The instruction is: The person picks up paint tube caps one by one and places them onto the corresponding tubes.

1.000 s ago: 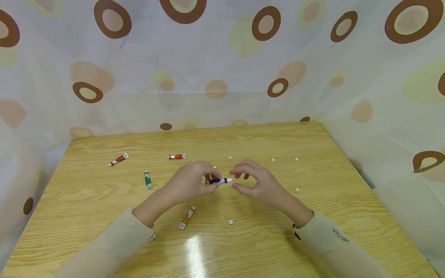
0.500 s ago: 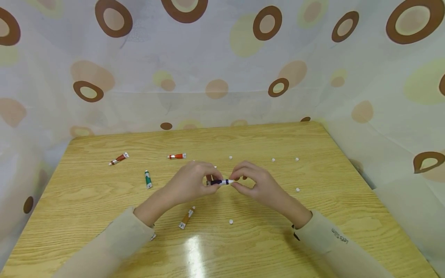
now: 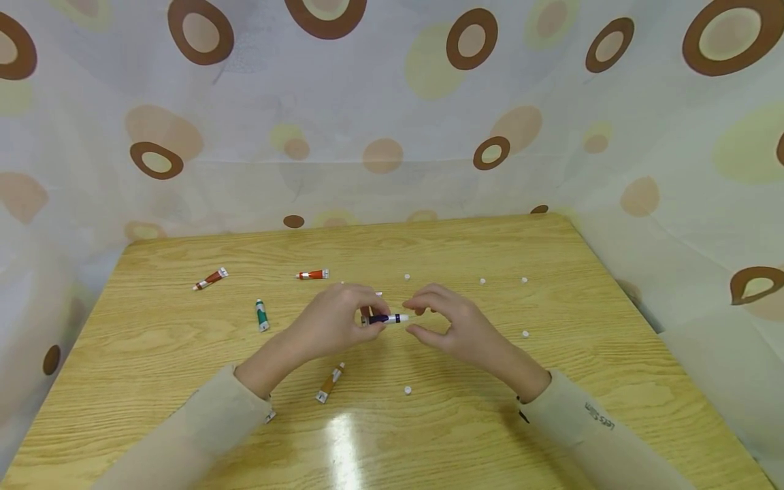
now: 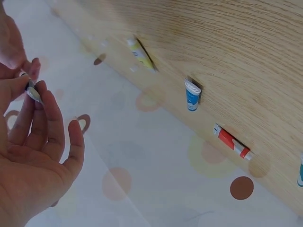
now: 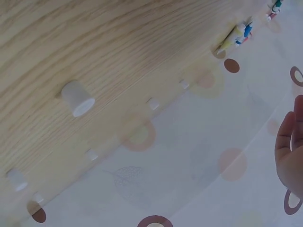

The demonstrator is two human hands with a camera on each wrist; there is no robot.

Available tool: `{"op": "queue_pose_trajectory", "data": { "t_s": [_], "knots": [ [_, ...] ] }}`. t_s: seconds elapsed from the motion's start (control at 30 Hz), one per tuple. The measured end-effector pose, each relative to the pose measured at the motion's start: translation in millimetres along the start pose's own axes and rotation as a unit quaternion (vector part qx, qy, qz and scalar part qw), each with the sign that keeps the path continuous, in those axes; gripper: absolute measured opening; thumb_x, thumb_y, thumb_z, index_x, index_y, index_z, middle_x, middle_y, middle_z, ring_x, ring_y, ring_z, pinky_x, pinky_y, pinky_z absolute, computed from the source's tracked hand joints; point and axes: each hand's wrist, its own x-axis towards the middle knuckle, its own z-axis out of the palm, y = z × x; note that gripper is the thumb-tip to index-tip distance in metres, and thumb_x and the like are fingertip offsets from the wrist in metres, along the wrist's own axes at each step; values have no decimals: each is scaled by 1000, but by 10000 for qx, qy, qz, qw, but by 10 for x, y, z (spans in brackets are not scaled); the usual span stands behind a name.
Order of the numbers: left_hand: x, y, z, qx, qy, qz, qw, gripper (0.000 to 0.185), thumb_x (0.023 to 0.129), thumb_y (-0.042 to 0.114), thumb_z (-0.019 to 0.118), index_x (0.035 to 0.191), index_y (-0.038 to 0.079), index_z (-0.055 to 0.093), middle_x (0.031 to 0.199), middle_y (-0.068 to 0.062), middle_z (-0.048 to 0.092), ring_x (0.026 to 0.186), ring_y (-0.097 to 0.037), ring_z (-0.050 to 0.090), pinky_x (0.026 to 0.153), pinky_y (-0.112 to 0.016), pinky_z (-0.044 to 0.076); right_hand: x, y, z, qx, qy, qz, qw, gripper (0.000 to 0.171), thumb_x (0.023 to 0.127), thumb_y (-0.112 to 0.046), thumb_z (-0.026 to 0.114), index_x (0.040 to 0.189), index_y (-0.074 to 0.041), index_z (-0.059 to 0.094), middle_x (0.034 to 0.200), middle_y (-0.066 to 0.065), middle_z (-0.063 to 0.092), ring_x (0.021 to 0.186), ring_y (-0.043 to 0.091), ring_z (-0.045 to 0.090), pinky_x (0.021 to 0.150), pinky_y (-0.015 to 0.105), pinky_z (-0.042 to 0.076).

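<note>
Loose white caps [image 3: 407, 390] dot the worktop [image 3: 551, 381] around the hands, with paint tubes lying left: a green one [image 3: 261, 316], red ones behind it, an orange one [image 3: 329, 383] under the left wrist. Left hand [image 3: 339, 321] pinches the dark tube [image 3: 387, 318] above the worktop; right hand [image 3: 450, 323] curls at its white tip, thumb below, just touching.

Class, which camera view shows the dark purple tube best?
The head view: the dark purple tube lies whole between left hand and right hand. The left wrist view shows only its crimped end; the right wrist view misses it.
</note>
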Motion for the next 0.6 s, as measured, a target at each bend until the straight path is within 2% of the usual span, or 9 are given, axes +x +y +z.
{"op": "queue_pose_trajectory", "data": {
  "t_s": [0.23,0.47,0.6],
  "knots": [
    [5,-13,4,-84,3,-7,10000,6,92,14,76,99,15,78,91,6,74,80,-4,64,65,-17,50,21,2,3,-352,197,-463,9981,32,79,0,86,107,-4,72,104,5,70,89,14,66,80,26,59],
    [14,-21,7,-223,-10,31,9997,7,92,14,76,99,14,79,90,6,75,80,-3,65,67,-17,51,46,-19,5,-370,291,-655,9967,24,80,2,84,100,-6,74,102,5,70,91,16,68,80,25,58],
    [13,-23,8,-290,-22,94,9995,8,92,13,76,100,13,79,91,5,75,80,-4,65,67,-16,51,49,-21,12,-333,293,-669,9968,17,84,-1,82,98,-8,74,101,4,69,90,16,68,80,24,58]
  ]
}}
